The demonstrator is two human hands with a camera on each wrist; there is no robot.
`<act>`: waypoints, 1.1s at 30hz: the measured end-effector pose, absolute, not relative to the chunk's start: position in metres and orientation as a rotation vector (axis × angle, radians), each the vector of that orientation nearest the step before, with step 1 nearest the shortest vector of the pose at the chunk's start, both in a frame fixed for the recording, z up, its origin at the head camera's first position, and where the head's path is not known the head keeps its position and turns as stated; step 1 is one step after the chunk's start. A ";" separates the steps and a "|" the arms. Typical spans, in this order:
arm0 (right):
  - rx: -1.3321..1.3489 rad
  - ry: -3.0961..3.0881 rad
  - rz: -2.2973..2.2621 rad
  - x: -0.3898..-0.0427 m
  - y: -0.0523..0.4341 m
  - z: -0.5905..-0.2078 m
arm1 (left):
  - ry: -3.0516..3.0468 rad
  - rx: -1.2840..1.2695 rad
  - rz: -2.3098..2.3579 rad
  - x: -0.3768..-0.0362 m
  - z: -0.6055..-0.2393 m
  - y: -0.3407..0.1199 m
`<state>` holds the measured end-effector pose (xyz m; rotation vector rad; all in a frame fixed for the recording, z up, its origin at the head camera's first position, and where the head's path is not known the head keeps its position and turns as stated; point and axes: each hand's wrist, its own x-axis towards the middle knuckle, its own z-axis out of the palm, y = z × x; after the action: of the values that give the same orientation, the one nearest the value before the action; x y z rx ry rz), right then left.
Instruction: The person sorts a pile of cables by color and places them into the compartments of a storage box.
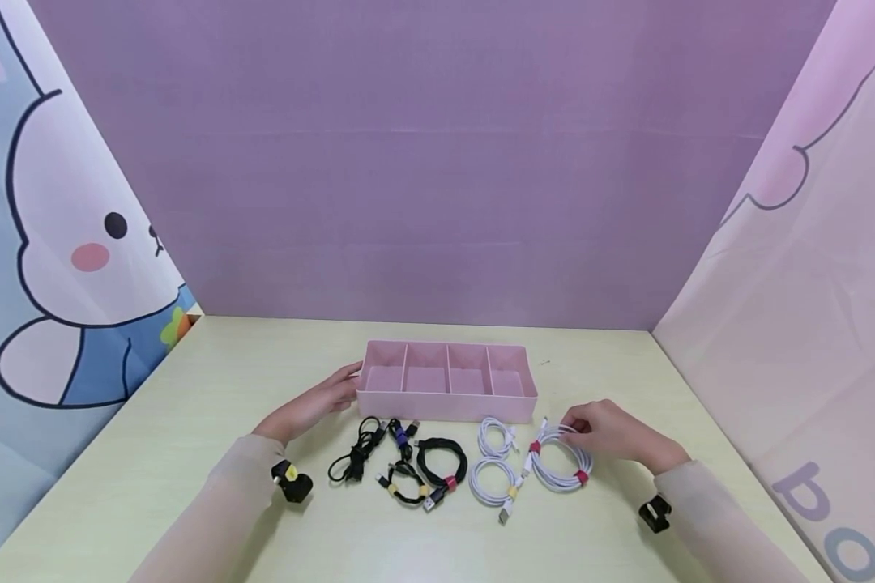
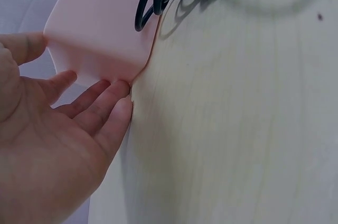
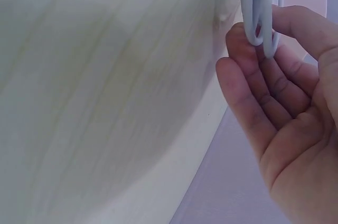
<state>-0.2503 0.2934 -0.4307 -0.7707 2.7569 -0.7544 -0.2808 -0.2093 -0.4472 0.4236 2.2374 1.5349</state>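
One pink box (image 1: 445, 407), four-compartmented; before it, four black cables (image 1: 364, 449) and three white cables (image 1: 511, 491). The right hand (image 1: 612, 433) pinches the rightmost white cable (image 1: 557, 483); the left hand (image 1: 319, 405), fingers fairly straight, touches the box's left end. Pale wood-grain table (image 1: 591, 551); purple backdrop (image 1: 437, 162); printed panels (image 1: 795, 340) flanking.

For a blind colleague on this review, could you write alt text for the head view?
A person's right hand pinches a large white cable coil on a pale table; the left hand touches the left end of a pink, divided box. In front of the box lie black cables and two smaller white coils.
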 end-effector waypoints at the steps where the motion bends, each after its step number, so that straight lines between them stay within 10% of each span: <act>1: -0.765 2.759 -0.756 -0.251 0.294 -0.431 | 2.236 0.427 1.533 -0.281 -0.447 -0.209; 33: -0.837 2.753 -0.916 -0.250 0.296 -0.416 | 2.229 0.440 1.531 -0.279 -0.444 -0.208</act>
<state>-0.2501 0.2962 -0.4165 -0.8373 2.7531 -0.9161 -0.2787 -0.2084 -0.4443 0.4404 2.2294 1.5309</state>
